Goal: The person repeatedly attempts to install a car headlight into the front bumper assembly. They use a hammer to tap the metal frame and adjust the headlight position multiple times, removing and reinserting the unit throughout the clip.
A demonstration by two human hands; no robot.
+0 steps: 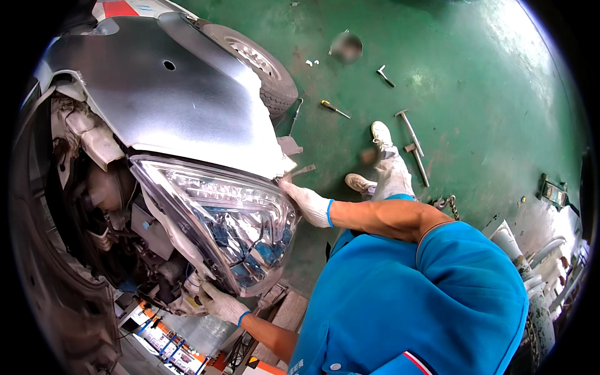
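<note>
A large clear headlight sits at the front corner of a vehicle, under the bare grey metal fender. My right hand, in a white knit glove with a blue cuff, grips the headlight's outer upper corner, where it meets the fender's edge. Its fingertips are partly hidden there. Lower down, my left hand, gloved the same way, has its fingers curled at the headlight's lower inner edge, by the open engine bay. Parts of those fingers go out of sight behind the lamp.
A wheel stands beyond the fender. On the green floor lie a yellow-and-black screwdriver, a small black-handled tool, a hammer, another hammer and a thin bent rod. A chain hangs behind me.
</note>
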